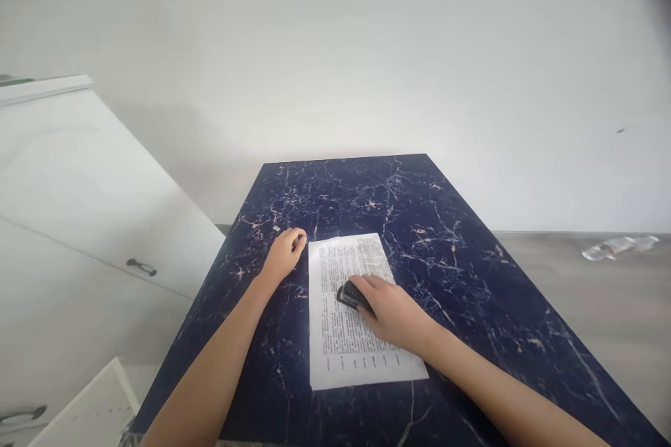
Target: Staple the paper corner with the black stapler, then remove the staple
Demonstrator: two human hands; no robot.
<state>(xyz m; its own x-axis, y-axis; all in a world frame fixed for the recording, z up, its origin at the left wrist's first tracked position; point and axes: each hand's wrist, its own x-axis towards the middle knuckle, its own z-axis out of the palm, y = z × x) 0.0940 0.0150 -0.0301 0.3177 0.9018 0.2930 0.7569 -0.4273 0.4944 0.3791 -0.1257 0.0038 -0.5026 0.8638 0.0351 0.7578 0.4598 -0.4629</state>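
The paper (335,346) lies flat on the dark blue, marbled surface (325,202). Its lower left edge suggests more than one sheet, but the count cannot be made out. The print on it is too small to read, and part of its right side is covered by the right hand (385,307).

The right hand is closed around a black stapler (354,297), which is over the middle of the paper. The front end shows to the left of the fingers; the rear end is hidden in the palm. Whether the stapler rests on the paper or is held just above it cannot be told.

The left hand (286,249) is just left of the far left corner of the paper, with the fingers curled. Whether it pinches anything cannot be determined, as the palm is turned from view. A small pale piece (276,228), left of the paper and just beyond the left hand, is too small to identify.

Well left of the paper is a white cabinet (78,174), cut off by the frame, with a dark handle (141,267). Well right of the paper, clear plastic wrapping (621,247) lies on the floor (566,307); its contents, if any, are indistinct.
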